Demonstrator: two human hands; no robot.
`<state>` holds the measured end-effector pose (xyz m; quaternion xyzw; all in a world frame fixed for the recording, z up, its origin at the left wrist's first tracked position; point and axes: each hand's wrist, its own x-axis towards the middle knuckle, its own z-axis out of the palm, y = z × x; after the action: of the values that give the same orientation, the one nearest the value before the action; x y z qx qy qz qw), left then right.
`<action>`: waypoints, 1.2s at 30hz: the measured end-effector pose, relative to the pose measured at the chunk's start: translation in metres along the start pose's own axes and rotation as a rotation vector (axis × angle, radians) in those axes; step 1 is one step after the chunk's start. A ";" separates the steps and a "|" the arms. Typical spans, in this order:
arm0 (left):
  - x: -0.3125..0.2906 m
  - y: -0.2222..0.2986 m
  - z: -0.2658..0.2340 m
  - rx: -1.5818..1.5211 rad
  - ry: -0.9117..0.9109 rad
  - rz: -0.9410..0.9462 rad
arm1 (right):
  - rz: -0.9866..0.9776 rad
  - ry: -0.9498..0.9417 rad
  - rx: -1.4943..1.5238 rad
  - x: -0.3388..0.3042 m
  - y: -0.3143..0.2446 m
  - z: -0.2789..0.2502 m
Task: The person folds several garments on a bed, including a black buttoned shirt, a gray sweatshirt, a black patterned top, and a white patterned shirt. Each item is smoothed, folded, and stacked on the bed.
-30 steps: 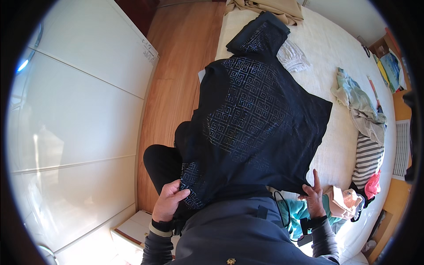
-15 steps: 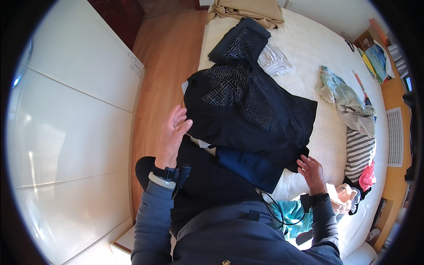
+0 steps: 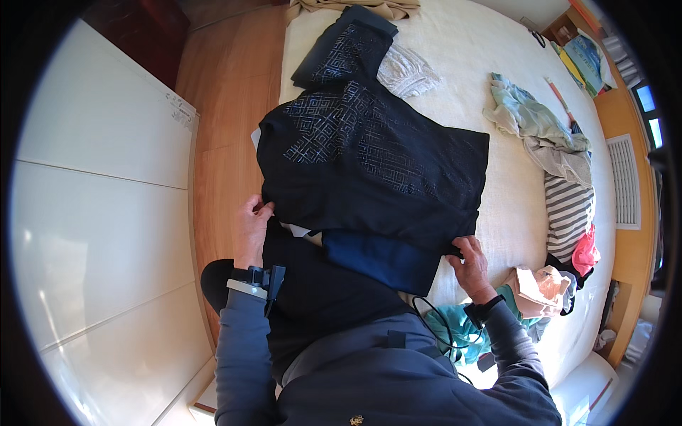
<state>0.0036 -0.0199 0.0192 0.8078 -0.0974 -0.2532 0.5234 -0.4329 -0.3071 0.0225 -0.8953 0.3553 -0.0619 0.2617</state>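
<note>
A black top [image 3: 398, 135] with a shiny geometric pattern lies spread over the bed's near side, one sleeve pointing away from me. My left hand [image 3: 250, 231] has its fingertips pinched at the top's near left edge. On the right, my right hand [image 3: 470, 270] grips the near right corner between thumb and fingers. Beneath the near edge shows dark blue cloth [image 3: 376, 259], and I cannot tell if it belongs to the same garment. A bit of white [image 3: 295, 230] peeks out near my left hand.
The cream bed [image 3: 462, 92] carries a white lacy cloth [image 3: 406, 71], tan cloth [image 3: 369, 7], a pale green scarf-like cloth [image 3: 526, 110], striped cloth [image 3: 568, 213] and teal cloth [image 3: 455, 326]. A white cabinet [image 3: 106, 192] stands left, beside wooden floor [image 3: 227, 113]. A black cord [image 3: 426, 323] loops near my right arm.
My left hand came down from an open pose above the top's left side and closed at its edge. My right hand now grips the corner more firmly. The view shifted slightly.
</note>
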 end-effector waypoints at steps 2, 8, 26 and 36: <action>-0.005 0.005 -0.001 -0.091 0.098 0.025 | -0.140 -0.027 -0.143 0.000 -0.005 0.003; -0.009 0.031 -0.011 -0.088 0.164 0.300 | -0.246 -0.020 -0.317 0.014 -0.002 0.001; -0.072 0.002 -0.029 0.346 0.010 0.295 | 0.008 -0.299 -0.408 -0.007 0.054 -0.040; -0.090 0.023 -0.015 0.437 0.233 0.536 | -0.289 0.033 0.022 0.144 -0.059 -0.052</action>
<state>-0.0625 0.0201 0.0725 0.8697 -0.2973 0.0136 0.3938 -0.3062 -0.3892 0.0864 -0.9330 0.2261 -0.1176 0.2540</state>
